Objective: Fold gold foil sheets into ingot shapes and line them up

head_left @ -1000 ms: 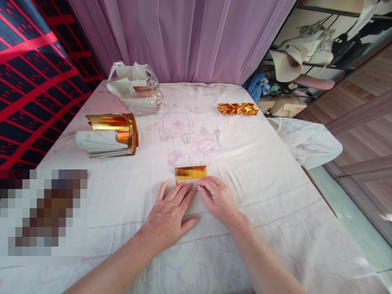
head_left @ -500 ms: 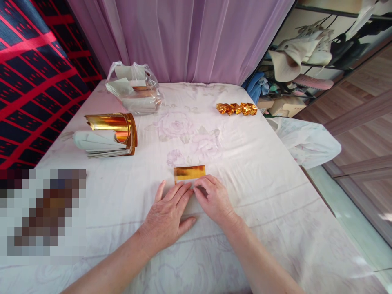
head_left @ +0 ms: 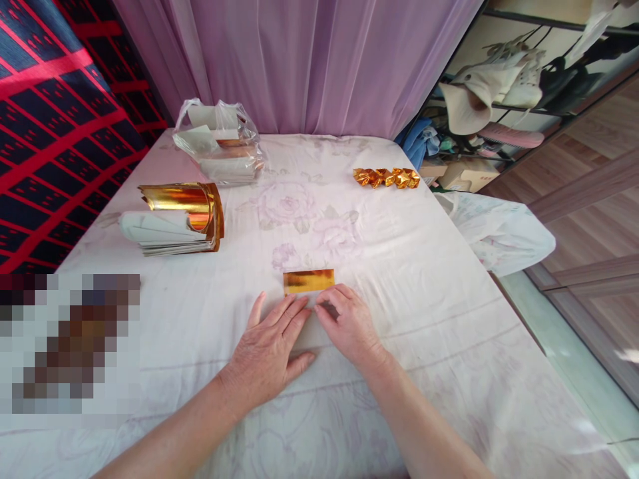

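Note:
A sheet of gold foil paper [head_left: 308,280] lies flat on the white flowered cloth [head_left: 429,266] in front of me, its gold strip showing beyond my fingertips and its white part under them. My left hand [head_left: 269,352] lies flat with fingers spread, pressing the paper's near left part. My right hand [head_left: 349,326] presses the near right part, its fingertips curled at the fold edge. Both hands touch each other over the paper.
A curled stack of gold and white sheets [head_left: 174,219] sits at the left. A clear plastic bag of paper [head_left: 219,150] stands behind it. A row of folded gold pieces [head_left: 387,177] lies far right. A white bag [head_left: 499,229] hangs off the right edge.
Both hands have drawn slightly toward me and leftward over the paper. The gold strip stays where it was.

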